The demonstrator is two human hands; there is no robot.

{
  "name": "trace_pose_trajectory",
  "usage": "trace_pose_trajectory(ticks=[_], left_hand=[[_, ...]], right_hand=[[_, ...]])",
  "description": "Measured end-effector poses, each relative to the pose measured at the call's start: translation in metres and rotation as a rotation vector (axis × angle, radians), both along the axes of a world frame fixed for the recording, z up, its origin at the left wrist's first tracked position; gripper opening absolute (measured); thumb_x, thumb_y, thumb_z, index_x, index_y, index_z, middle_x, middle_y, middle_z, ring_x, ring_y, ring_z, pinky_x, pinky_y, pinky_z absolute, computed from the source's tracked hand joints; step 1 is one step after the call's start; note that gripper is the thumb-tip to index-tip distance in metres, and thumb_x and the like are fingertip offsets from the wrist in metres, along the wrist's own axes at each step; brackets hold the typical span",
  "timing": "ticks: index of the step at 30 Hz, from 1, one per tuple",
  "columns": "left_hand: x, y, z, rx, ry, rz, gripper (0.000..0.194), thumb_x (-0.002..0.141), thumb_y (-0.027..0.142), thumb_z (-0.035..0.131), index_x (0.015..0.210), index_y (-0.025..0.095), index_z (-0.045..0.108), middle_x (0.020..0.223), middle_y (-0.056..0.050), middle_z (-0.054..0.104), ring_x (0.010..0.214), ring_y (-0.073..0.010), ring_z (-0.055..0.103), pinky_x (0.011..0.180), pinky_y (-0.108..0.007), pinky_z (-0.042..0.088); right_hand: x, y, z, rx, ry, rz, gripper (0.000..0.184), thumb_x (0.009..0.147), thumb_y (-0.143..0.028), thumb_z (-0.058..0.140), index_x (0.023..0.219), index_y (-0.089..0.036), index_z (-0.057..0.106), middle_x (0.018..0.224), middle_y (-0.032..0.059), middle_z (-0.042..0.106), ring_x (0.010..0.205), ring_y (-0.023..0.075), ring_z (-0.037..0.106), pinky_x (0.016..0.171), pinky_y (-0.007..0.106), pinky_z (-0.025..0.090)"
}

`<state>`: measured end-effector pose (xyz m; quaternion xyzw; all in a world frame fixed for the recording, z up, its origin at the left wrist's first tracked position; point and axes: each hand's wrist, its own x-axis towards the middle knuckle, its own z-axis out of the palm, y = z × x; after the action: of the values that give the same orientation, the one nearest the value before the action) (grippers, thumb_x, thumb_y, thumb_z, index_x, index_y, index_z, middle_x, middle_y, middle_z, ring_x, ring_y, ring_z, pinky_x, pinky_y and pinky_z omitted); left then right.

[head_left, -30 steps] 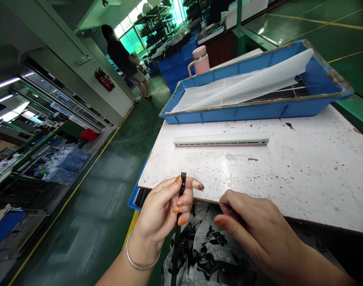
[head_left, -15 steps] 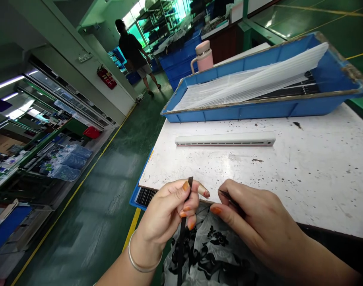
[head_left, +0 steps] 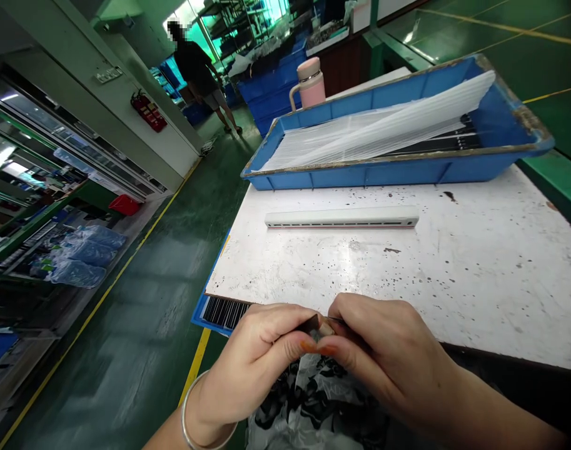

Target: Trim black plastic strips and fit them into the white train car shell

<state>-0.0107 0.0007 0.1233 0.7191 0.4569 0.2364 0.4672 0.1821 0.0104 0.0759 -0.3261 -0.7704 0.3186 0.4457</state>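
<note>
My left hand (head_left: 259,359) and my right hand (head_left: 383,350) meet fingertip to fingertip just below the near edge of the white table (head_left: 454,269). Between the pinched fingers of my left hand shows the dark tip of a thin black strip (head_left: 310,325); the rest of it is hidden. My right hand is closed on a thin dark tool or piece, only its tip visible, which touches the strip. A long white slotted bar (head_left: 341,218) lies on the table beyond them.
A blue tray (head_left: 407,165) with long white and black strips stands at the table's far side, a pink bottle (head_left: 308,81) behind it. A lower blue tray of black strips (head_left: 222,310) sits at the left. A person (head_left: 198,62) walks the green aisle.
My two hands have come together; the black strip, held upright before, is now lowered and mostly hidden by my fingers. The person in the aisle has walked farther away.
</note>
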Motion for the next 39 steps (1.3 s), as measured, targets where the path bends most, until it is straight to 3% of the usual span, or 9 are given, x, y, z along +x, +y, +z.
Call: trace_pose_trajectory(ticks=[6,15,26,34,39], left_hand=[[0.003,0.006,0.007,0.083,0.012,-0.073,0.018,0.098,0.023,0.054,0.098,0.019,0.071,0.085,-0.003,0.071,0.075,-0.0152,0.063,0.07,-0.025,0.044],[0.004,0.012,0.002,0.152,0.017,-0.14,0.017,0.098,0.019,0.053,0.1,0.02,0.07,0.082,-0.002,0.069,0.071,-0.0137,0.06,0.068,-0.023,0.043],[0.004,0.008,-0.003,0.162,0.031,-0.147,0.018,0.099,0.023,0.05,0.098,0.018,0.068,0.076,-0.003,0.066,0.066,-0.0137,0.056,0.063,-0.024,0.04],[0.01,0.007,-0.007,0.069,-0.007,-0.125,0.029,0.1,0.028,0.049,0.076,0.016,0.061,0.064,0.001,0.051,0.06,-0.0113,0.046,0.06,-0.024,0.035],[0.012,0.007,-0.007,0.035,-0.046,-0.115,0.028,0.099,0.026,0.05,0.074,0.016,0.058,0.065,0.002,0.051,0.061,-0.0103,0.044,0.061,-0.024,0.034]], right_hand=[[0.002,0.003,0.005,0.059,0.003,-0.009,0.03,0.102,-0.037,0.048,0.077,-0.021,0.044,0.062,-0.0059,0.045,0.051,0.0085,0.04,0.048,0.024,0.029],[0.005,0.008,0.007,0.293,-0.132,-0.076,0.036,0.105,-0.037,0.04,0.075,-0.019,0.048,0.063,-0.0032,0.046,0.053,0.01,0.042,0.049,0.027,0.03],[0.006,0.007,0.002,0.317,-0.187,-0.057,0.035,0.104,-0.034,0.04,0.073,-0.019,0.046,0.062,-0.0039,0.042,0.051,0.0103,0.036,0.048,0.029,0.026],[0.008,0.008,0.003,0.367,-0.218,-0.07,0.038,0.105,-0.034,0.038,0.07,-0.02,0.045,0.059,-0.004,0.041,0.049,0.0107,0.035,0.047,0.029,0.026],[0.009,0.01,0.002,0.414,-0.213,-0.076,0.037,0.104,-0.033,0.042,0.069,-0.021,0.044,0.058,-0.0037,0.042,0.051,0.0115,0.035,0.047,0.03,0.026]])
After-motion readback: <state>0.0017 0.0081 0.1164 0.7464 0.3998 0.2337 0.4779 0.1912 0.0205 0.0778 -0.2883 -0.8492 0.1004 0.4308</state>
